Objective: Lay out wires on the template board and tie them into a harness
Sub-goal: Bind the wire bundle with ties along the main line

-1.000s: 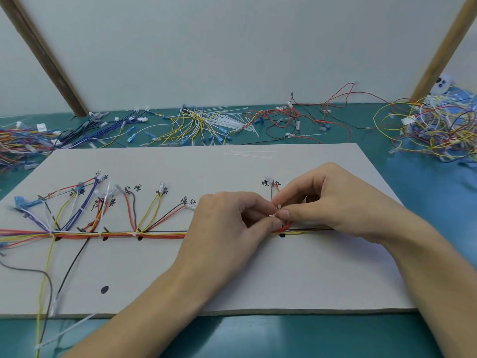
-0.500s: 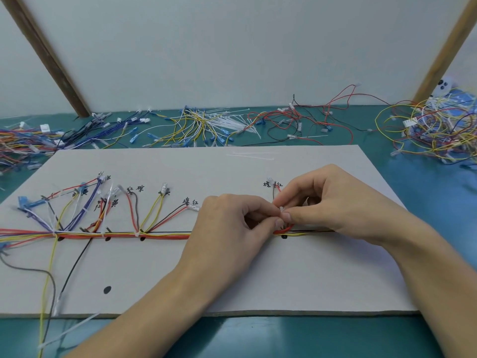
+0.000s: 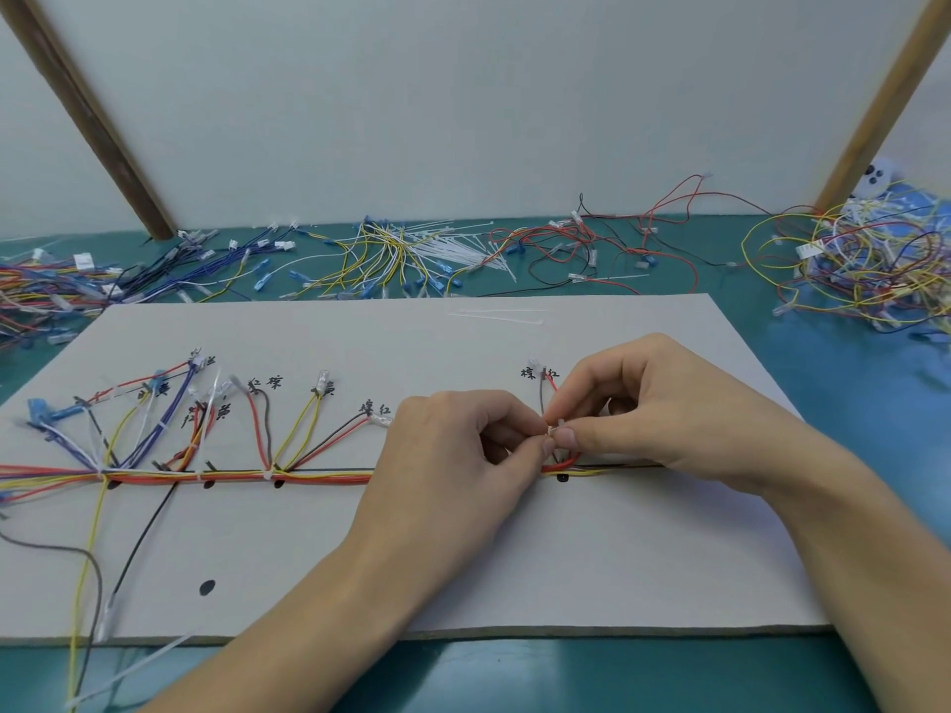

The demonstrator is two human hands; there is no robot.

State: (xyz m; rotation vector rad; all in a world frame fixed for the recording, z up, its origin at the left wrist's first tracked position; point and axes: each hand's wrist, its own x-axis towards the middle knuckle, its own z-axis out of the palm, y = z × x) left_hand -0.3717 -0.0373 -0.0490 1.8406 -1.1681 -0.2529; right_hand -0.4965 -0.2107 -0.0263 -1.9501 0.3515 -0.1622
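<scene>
A grey template board (image 3: 514, 568) lies on the green table. A horizontal bundle of red, yellow and black wires (image 3: 231, 476) runs along its marked line, tied at several spots, with branches fanning up to labelled ends. Near the right end of the bundle, my left hand (image 3: 458, 465) and my right hand (image 3: 664, 409) meet fingertip to fingertip. Both pinch a small white cable tie (image 3: 555, 430) around the wires, just above a black dot (image 3: 562, 477). A brown and red wire pair (image 3: 546, 393) rises behind the fingers to a white connector.
Loose wire piles lie along the table's back edge: blue and multicoloured ones (image 3: 77, 285) on the left, yellow wires with white cable ties (image 3: 411, 249) in the middle, red and black (image 3: 592, 244), and a tangled heap (image 3: 875, 265) at right. Spare ties (image 3: 496, 316) lie on the board.
Both hands stay pinched together at the same spot on the bundle; the fingertips shifted only slightly. The view drifted a little.
</scene>
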